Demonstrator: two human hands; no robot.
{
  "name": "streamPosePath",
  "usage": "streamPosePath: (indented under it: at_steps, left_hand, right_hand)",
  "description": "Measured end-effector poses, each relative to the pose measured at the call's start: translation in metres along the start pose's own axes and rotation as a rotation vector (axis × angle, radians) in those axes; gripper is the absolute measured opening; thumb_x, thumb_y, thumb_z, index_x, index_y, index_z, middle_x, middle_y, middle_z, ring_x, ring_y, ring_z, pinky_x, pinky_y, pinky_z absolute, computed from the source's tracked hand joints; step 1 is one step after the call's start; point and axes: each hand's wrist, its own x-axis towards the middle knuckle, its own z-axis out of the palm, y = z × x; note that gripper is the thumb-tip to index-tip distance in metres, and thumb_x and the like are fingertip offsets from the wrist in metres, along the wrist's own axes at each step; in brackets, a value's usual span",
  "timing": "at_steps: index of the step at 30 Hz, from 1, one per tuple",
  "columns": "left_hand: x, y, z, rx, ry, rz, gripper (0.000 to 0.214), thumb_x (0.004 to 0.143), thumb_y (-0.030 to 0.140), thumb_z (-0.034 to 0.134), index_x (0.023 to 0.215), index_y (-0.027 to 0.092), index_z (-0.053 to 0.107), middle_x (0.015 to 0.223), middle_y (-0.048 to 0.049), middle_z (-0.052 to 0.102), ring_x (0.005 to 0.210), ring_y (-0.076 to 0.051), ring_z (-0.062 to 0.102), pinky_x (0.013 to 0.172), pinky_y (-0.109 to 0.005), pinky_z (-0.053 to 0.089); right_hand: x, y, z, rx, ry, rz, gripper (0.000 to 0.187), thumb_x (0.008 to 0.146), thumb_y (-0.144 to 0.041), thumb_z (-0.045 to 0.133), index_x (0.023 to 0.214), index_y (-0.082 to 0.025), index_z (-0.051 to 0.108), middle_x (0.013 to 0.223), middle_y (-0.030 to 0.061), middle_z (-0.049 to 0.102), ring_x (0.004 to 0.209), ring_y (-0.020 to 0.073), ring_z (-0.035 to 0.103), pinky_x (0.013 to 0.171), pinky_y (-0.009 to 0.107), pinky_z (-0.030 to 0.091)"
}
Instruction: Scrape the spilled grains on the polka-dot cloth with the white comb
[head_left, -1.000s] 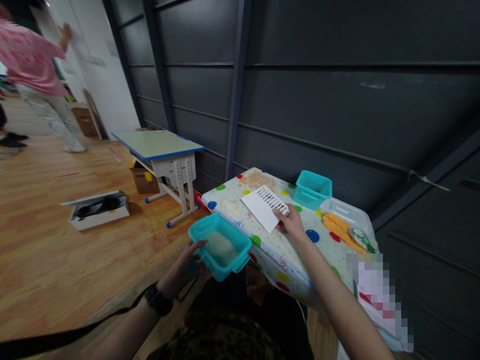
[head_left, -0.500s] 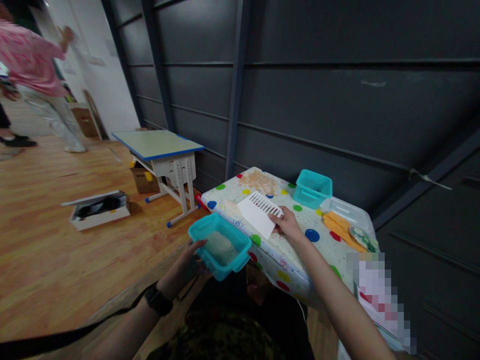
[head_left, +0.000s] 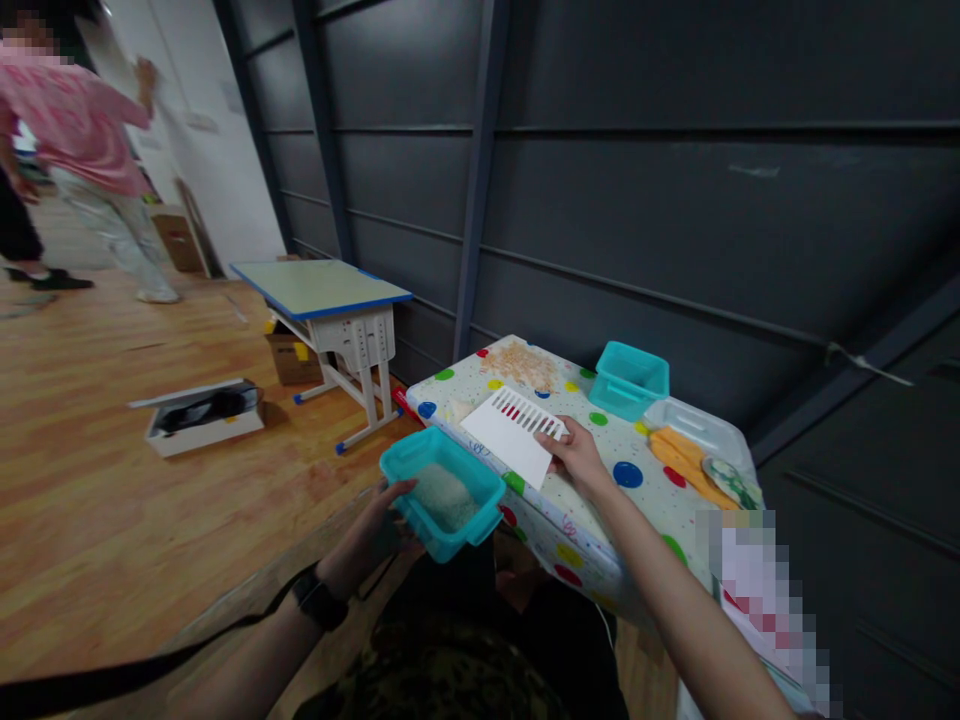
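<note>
Left hand [head_left: 373, 537] under and around the near-left side of the teal tub [head_left: 442, 490], thumb over the rim, other fingers hidden beneath; tub kept just off the near-left edge of the spotted table [head_left: 570, 520], touching or almost touching that edge. White rice [head_left: 444, 494] inside the tub. Right hand [head_left: 576, 459] on the table, fingers closed on the right end of the white slotted scraper [head_left: 511, 434], thumb below, fingertips on the slotted edge. Scraper tilted, its lower-left corner near the table edge, just beside the tub. Small white pile [head_left: 459, 410] left of the scraper. Farther back, orange-brown grains [head_left: 523, 365] and a second teal tub [head_left: 628, 379]. Yellow cloth [head_left: 681, 459] at the right.
</note>
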Motion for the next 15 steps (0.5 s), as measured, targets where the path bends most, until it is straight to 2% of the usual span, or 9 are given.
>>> streamPosePath:
  at_steps: [4, 6, 10, 15]
  left_hand:
    - [-0.002, 0.001, 0.001, -0.007, -0.002, 0.022, 0.058, 0.086, 0.036, 0.080, 0.135, 0.031, 0.051, 0.093, -0.0031, 0.065, 0.071, -0.024, 0.072, 0.064, -0.041, 0.063]
    - [-0.001, 0.001, 0.000, -0.008, -0.008, 0.032, 0.057, 0.084, 0.037, 0.082, 0.132, 0.029, 0.053, 0.094, -0.0031, 0.065, 0.073, -0.024, 0.072, 0.065, -0.039, 0.063]
    - [0.001, 0.000, -0.003, 0.000, -0.001, 0.032, 0.053, 0.081, 0.040, 0.085, 0.122, 0.027, 0.055, 0.094, -0.0027, 0.063, 0.077, -0.024, 0.071, 0.066, -0.039, 0.064]
    - [-0.001, 0.004, -0.001, 0.013, 0.018, 0.022, 0.057, 0.084, 0.042, 0.082, 0.130, 0.028, 0.051, 0.098, -0.0033, 0.064, 0.078, -0.025, 0.073, 0.066, -0.041, 0.064]
  right_hand:
    - [0.011, 0.003, -0.007, 0.014, 0.244, -0.036, 0.057, 0.065, -0.054, 0.089, 0.103, -0.026, 0.058, 0.081, 0.0012, 0.074, 0.066, 0.0232, 0.073, 0.049, 0.033, 0.062]
    - [0.016, 0.006, -0.009, -0.003, 0.306, -0.028, 0.055, 0.065, -0.053, 0.088, 0.102, -0.025, 0.057, 0.083, 0.0028, 0.074, 0.067, 0.0248, 0.074, 0.049, 0.035, 0.063]
    - [0.019, 0.012, -0.008, -0.030, 0.275, -0.015, 0.053, 0.066, -0.051, 0.086, 0.101, -0.023, 0.059, 0.084, 0.0039, 0.074, 0.066, 0.0251, 0.074, 0.048, 0.036, 0.064]
    - [0.011, 0.010, -0.002, -0.041, 0.133, 0.006, 0.054, 0.068, -0.052, 0.087, 0.105, -0.023, 0.060, 0.087, 0.0043, 0.075, 0.071, 0.0254, 0.076, 0.052, 0.037, 0.066]
